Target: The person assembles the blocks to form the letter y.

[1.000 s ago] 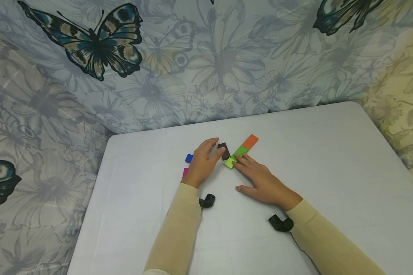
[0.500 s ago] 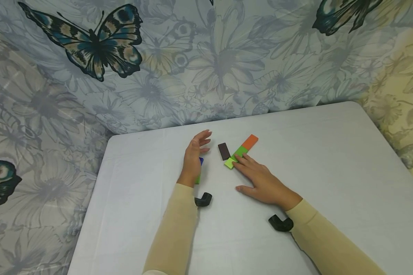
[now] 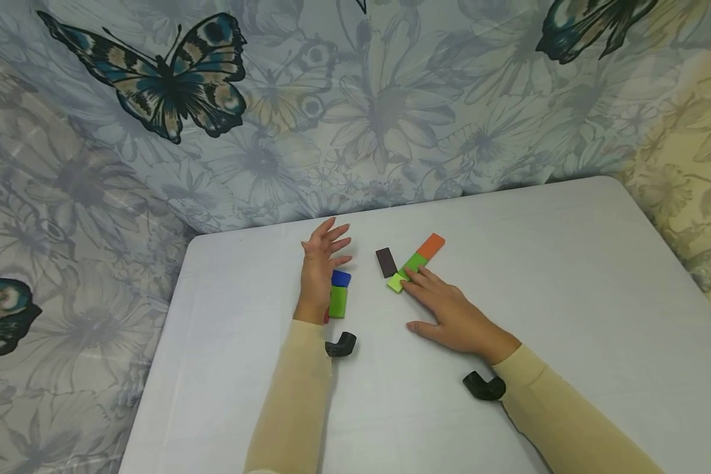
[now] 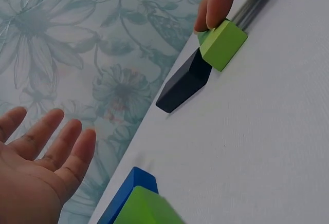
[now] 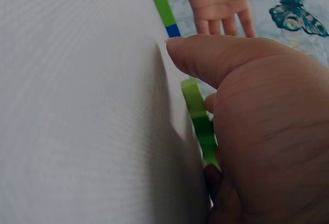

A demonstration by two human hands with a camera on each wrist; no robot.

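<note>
With your left hand open by the blue block and your flat right hand pressing the lime block, a slip toward 11 o'clock could knock the brown block.

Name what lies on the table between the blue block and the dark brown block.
Nothing: between the blue block and the dark brown block only bare white table shows, in the head view.
</note>
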